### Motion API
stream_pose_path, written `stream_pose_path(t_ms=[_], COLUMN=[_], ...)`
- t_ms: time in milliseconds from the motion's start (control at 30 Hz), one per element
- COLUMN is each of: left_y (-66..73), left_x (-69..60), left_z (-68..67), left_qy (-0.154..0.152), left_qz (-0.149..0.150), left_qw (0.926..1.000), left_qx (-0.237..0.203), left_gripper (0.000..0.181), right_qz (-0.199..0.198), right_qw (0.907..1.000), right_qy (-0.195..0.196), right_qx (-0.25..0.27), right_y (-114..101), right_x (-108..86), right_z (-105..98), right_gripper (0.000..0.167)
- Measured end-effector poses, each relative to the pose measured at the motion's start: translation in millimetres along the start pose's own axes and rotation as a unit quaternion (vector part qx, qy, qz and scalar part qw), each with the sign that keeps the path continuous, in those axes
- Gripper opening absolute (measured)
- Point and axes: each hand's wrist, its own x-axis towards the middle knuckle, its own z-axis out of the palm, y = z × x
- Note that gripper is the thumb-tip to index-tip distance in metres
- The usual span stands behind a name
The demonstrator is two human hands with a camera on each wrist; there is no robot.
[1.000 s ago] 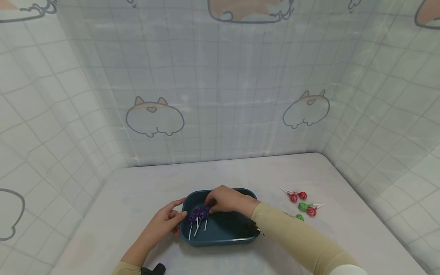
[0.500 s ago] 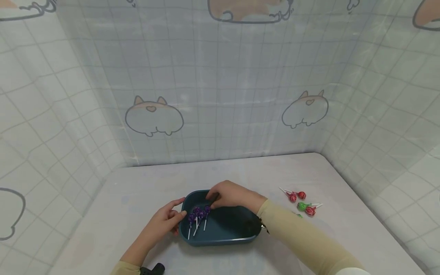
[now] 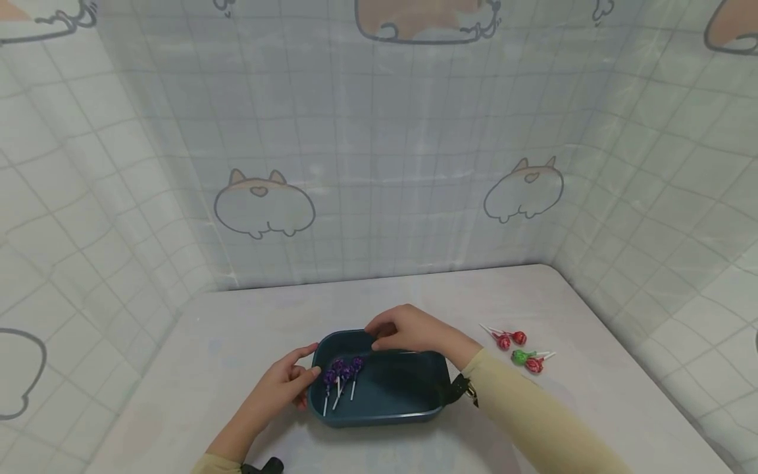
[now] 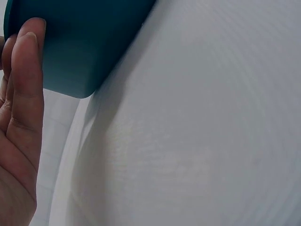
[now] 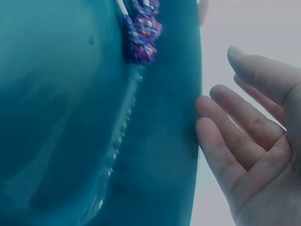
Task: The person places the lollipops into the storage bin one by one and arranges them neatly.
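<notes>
A cluster of purple lollipops (image 3: 346, 372) is lying in the left part of the dark teal tray (image 3: 393, 388), at the lower centre of the head frame, white sticks pointing toward the bottom edge. Your left hand (image 3: 281, 383) is gripping the tray's left end, thumb at the rim and fingers along the outer wall. Your right hand (image 3: 411, 329) is hovering by the tray's upper rim, holding nothing, its fingers loosely bent; whether the fingertips are touching the rim, you cannot tell. At the right of the frame, three red lollipops (image 3: 503, 342) and a green lollipop (image 3: 520, 357) are lying on the white table (image 3: 266, 313). Behind it, a grid-patterned curtain (image 3: 391, 217) with cartoon animals is filling the upper frame.
</notes>
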Motion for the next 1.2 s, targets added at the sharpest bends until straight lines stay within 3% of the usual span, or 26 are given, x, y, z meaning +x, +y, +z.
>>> stream_pose_path(t_ms=[500, 867, 1200], left_y=[2.2, -1.1, -1.6], left_x=[-0.9, 1.5, 2.4], left_z=[-0.1, -1.1, -1.5], left_qy=[0.000, -0.001, 0.000], left_qz=[-0.006, -0.002, -0.009], left_qw=[1.0000, 1.0000, 0.9999], left_qx=[-0.005, -0.006, -0.014], left_gripper=[0.059, 0.059, 0.059], right_qz=[0.043, 0.094, 0.157], right_qw=[0.9962, 0.9885, 0.9758], right_qy=[0.070, 0.109, 0.145], right_qx=[0.028, 0.048, 0.047], right_y=[17.4, 38.9, 66.8], right_x=[-44.2, -84.2, -113.9], right_z=[-35.1, -47.6, -55.3], right_gripper=[0.036, 0.037, 0.043])
